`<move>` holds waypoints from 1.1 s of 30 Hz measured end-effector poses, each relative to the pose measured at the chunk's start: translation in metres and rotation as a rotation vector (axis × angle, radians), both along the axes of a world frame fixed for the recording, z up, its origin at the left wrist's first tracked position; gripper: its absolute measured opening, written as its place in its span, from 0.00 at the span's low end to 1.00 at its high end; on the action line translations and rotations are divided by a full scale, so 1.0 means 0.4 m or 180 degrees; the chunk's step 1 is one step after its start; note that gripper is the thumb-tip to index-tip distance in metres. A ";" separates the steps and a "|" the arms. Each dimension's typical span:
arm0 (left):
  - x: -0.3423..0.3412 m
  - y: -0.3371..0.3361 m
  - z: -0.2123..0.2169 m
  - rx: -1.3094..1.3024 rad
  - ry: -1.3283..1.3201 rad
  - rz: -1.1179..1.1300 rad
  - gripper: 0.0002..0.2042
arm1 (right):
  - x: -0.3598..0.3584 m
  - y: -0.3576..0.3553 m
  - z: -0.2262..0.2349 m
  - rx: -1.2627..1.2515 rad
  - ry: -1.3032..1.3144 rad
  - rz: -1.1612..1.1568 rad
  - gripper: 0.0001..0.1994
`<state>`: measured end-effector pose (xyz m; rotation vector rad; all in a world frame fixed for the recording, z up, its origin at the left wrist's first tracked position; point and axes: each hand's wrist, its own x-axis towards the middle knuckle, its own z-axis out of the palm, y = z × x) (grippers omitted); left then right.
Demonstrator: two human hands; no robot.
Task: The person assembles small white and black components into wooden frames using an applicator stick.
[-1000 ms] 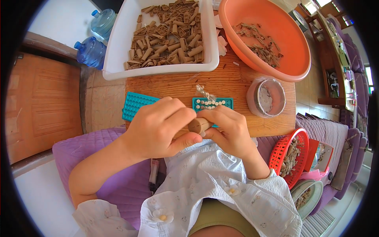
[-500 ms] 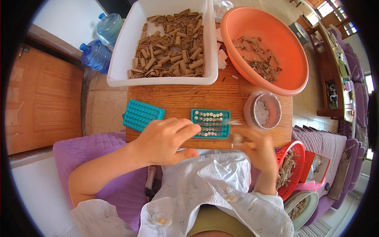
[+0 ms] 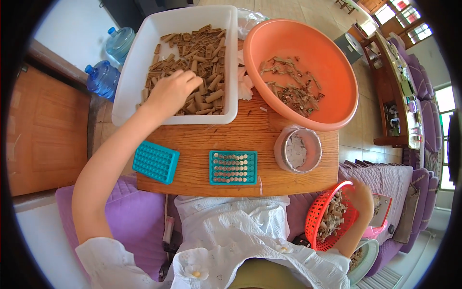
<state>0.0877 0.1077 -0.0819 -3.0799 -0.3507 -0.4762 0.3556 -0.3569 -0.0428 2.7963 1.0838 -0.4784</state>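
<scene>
My left hand (image 3: 171, 92) reaches into the white tub (image 3: 130, 82) at the table's far left and rests on the pile of brown stick pieces (image 3: 202, 53), fingers bent over them. Whether it grips one is hidden. My right hand (image 3: 362, 197) hangs low at the right, over the red basket (image 3: 315, 219) that holds brown pieces; its fingers are behind the basket rim. On the wooden table (image 3: 202, 139) in front of me lie two teal grid trays: an empty one (image 3: 155, 162) and one filled with small round pieces (image 3: 233, 167).
An orange basin (image 3: 337, 62) with brown scraps stands at the far right of the table. A small round tub (image 3: 297, 150) sits beside the filled tray. Two blue water bottles (image 3: 103, 77) stand on the floor at left. A purple cushion (image 3: 144, 216) lies under me.
Both hands have left the table's front edge. The left has stretched forward into the white tub; the right has swung down to the red basket at the right.
</scene>
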 end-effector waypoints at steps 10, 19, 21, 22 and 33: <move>0.188 0.180 -0.163 0.1231 0.1004 -0.0274 0.06 | 0.241 0.626 -0.027 0.1262 0.0543 0.1196 0.09; 0.164 0.174 -0.111 0.0148 0.0344 0.0038 0.05 | 0.342 0.785 -0.188 -0.0251 0.0174 0.1236 0.18; 0.155 0.144 -0.084 -0.0809 0.0105 0.0482 0.06 | 0.350 0.776 -0.156 0.0253 0.0434 0.1067 0.16; 0.146 0.119 -0.048 -0.0812 0.0099 0.0471 0.06 | 0.352 0.758 -0.114 0.0785 0.0648 0.0887 0.14; -0.059 -0.236 0.197 -0.5497 -0.0174 0.0779 0.06 | 0.036 0.615 0.105 0.4135 0.4660 0.0369 0.21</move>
